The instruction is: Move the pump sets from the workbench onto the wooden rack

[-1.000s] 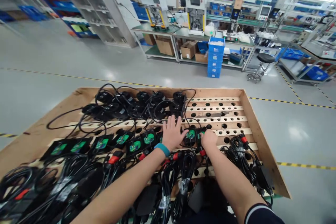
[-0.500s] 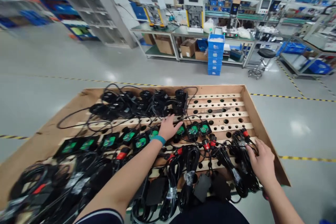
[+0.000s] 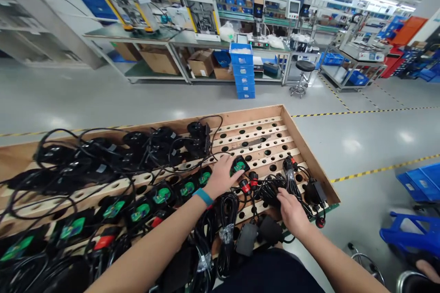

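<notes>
A shallow wooden crate with a slatted, holed floor (image 3: 271,152) lies before me. My left hand (image 3: 222,176) reaches over the row of black square housings with green circuit boards, thumb apart from the fingers. Beside its thumb sits the rightmost housing (image 3: 239,165); what lies under the palm is hidden. My right hand (image 3: 292,213) has its fingers curled onto a coiled black cable bundle (image 3: 271,187). A second taped cable bundle (image 3: 290,176) is just beyond it. Black-and-red connectors (image 3: 245,187) lie between my hands.
Black round parts with cables (image 3: 137,146) fill the crate's far left. A small black box (image 3: 315,191) is at its right wall. Beyond the crate stand stacked blue bins (image 3: 243,71), a workbench (image 3: 137,39) and a stool (image 3: 304,66). A blue cart (image 3: 409,233) is at the right.
The view has swung right. My left hand has shifted right along the row of housings. My right hand has moved left from the outer bundle, and the cable bundle under it lies more crosswise.
</notes>
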